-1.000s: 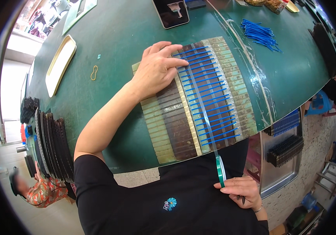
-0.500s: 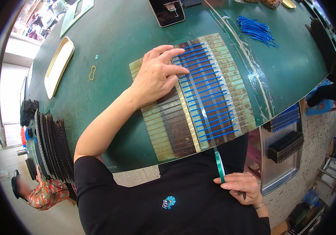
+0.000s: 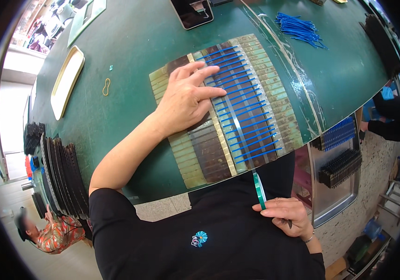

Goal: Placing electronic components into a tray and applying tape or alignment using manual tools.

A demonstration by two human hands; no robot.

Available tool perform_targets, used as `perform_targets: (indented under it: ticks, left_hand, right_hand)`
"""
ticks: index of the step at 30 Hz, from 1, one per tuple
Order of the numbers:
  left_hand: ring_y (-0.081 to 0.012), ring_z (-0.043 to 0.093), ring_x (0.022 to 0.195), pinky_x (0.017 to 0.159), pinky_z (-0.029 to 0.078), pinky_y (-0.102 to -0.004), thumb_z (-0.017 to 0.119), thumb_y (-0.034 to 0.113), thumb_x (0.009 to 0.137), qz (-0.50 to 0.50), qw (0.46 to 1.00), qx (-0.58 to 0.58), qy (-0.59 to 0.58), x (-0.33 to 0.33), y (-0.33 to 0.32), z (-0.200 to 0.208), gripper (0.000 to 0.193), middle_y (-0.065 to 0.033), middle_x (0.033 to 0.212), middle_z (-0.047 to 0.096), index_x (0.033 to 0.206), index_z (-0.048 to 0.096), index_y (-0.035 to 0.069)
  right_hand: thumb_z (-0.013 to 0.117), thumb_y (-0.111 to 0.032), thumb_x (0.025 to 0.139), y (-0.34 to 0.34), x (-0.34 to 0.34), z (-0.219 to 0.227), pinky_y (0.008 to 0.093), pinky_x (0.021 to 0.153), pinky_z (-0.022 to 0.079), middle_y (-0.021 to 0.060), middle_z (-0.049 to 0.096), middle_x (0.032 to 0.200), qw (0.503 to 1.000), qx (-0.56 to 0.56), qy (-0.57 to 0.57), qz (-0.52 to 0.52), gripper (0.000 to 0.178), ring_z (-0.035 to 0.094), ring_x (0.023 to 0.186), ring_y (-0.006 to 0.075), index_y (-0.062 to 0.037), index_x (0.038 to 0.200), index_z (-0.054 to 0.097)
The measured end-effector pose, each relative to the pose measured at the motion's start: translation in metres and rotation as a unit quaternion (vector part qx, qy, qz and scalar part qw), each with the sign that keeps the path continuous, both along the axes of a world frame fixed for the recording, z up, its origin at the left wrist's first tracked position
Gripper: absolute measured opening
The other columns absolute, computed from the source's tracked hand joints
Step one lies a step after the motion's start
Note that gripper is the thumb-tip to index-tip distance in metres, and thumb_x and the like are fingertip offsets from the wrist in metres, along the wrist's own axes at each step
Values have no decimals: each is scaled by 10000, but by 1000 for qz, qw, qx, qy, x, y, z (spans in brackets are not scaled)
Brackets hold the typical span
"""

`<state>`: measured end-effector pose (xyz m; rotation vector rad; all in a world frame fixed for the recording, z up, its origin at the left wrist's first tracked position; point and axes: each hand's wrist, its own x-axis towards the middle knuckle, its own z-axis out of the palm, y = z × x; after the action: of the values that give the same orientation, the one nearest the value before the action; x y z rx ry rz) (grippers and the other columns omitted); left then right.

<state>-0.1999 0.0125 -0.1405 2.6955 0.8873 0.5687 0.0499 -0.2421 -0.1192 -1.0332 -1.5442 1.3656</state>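
A slatted board (image 3: 281,100) lies at the table's near edge, with several blue wires (image 3: 252,123) set across it in a row. A clear tape strip (image 3: 235,122) runs over the wires and off the board's near edge to a narrow green-and-white tape roll (image 3: 259,191). My right hand (image 3: 286,214) pinches this roll below the edge; a small dark pointed thing shows among its lower fingers, its kind unclear. My left hand (image 3: 186,95) lies on the board with fingers apart, fingertips touching the tape and wires near the far end.
A pile of blue wires (image 3: 299,30) lies far right, near a phone (image 3: 193,13). At left are a cream tray (image 3: 67,81), a rubber band (image 3: 106,87) and stacked black strips (image 3: 62,175). A metal tray (image 3: 335,200) with wire-filled racks stands at right. Another person (image 3: 58,228) sits at left.
My left hand has slid slightly toward me along the tape and wires. My right hand keeps hold of the tape roll. The whole view has shifted a little.
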Motion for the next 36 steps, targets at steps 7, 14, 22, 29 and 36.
perform_targets:
  ticks: [7,14,22,29,36]
  left_hand:
    - [-346,424,1291,1077,307,-495,592,50,743,-21,1000,-3,-6,3,-12,1,303,-105,1332,558,973,761,152]
    - [-348,425,1290,1075,307,-487,599,47,731,-16,1000,-1,16,5,-23,5,305,-110,1329,559,970,760,146]
    - [-350,426,1286,1071,307,-492,601,47,725,-56,997,-39,-31,7,-34,5,301,-108,1325,562,962,759,144]
    - [-348,424,1289,1069,303,-502,606,54,714,-42,999,-30,3,9,-44,3,289,-98,1336,553,941,758,146]
    - [-342,424,1292,1068,302,-502,614,57,703,-63,997,-48,-13,11,-53,8,284,-92,1337,552,930,758,150]
  right_hand:
    - [623,5,839,2,1,-1,363,820,551,191,710,1061,1000,-7,3,25,270,708,951,311,-40,1097,690]
    - [637,92,730,1,-2,-4,327,816,553,130,706,1110,1000,-8,19,11,422,701,957,271,-58,1119,703]
    - [642,87,740,-2,-1,-7,327,832,543,135,698,1130,1000,-20,20,14,418,695,975,269,-54,1130,698]
    - [605,41,805,-1,0,-8,367,865,529,190,692,1123,999,-20,20,34,359,690,1000,308,-42,1146,681]
    - [641,90,736,-4,0,-12,348,876,524,132,691,1152,999,-30,29,21,452,680,1013,281,-60,1159,689]
